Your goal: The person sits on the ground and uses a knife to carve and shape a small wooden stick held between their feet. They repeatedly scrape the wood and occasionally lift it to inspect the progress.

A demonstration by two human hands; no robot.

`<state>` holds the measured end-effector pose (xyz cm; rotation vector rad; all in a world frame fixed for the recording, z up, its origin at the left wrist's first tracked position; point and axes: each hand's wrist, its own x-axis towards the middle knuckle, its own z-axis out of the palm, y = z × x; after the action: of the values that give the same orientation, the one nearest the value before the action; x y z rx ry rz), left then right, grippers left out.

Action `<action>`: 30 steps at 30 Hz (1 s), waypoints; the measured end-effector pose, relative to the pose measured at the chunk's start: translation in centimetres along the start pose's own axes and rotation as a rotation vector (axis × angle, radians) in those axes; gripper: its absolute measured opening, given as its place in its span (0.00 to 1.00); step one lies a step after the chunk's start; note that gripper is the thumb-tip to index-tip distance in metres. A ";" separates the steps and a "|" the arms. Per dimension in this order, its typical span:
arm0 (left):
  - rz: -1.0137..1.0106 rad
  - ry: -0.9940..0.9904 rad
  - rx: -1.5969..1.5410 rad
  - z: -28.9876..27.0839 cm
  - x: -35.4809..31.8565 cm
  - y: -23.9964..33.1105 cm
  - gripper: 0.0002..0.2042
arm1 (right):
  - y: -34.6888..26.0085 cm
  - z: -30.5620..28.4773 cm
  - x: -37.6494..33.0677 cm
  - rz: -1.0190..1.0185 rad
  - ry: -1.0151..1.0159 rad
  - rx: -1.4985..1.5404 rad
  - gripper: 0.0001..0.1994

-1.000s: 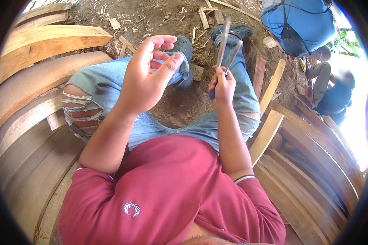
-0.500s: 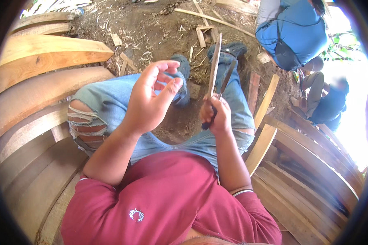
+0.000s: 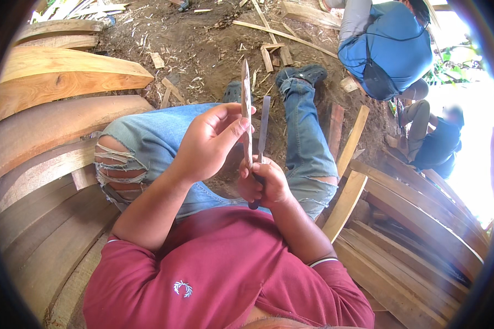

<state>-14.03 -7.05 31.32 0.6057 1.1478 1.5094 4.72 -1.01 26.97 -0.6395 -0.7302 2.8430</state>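
In front of my lap, my right hand [image 3: 266, 183] is closed round the dark handle of a file [image 3: 264, 123], whose flat grey bar points away from me. The same hand also grips the lower end of a long, narrow brownish strip [image 3: 246, 90] with a pointed tip. Whether that strip is wood or a stained blade I cannot tell. My left hand [image 3: 211, 140] pinches the strip partway up, thumb on the near side and fingertips showing past its right edge. Strip and file stand side by side, a little apart.
Curved wooden planks [image 3: 66, 112] are stacked at my left, and more boards [image 3: 411, 225] lie at my right. An upright board [image 3: 346, 205] rises beside my right knee. Chips and offcuts litter the dirt floor [image 3: 203, 33]. A person in blue [image 3: 392, 46] bends ahead right; another [image 3: 439, 142] sits beyond.
My right hand has moved left and nearer with the file and strip, which now stand more upright. My left hand, open before, has closed on the strip.
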 end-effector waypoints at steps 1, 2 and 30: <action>0.016 -0.005 -0.002 0.0 0.0 -0.1 0.15 | -0.1 -0.1 -0.1 0.002 -0.003 -0.002 0.14; 0.033 -0.011 -0.004 0.0 0.1 -0.4 0.15 | -0.1 -0.1 -0.2 0.005 -0.006 -0.004 0.14; 0.117 0.045 0.139 0.1 0.1 -0.5 0.08 | -0.4 -0.1 -0.3 -0.074 0.041 -0.189 0.16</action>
<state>-13.76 -6.92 30.85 0.7476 1.2780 1.5581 5.08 -0.65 27.22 -0.6789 -1.0028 2.7064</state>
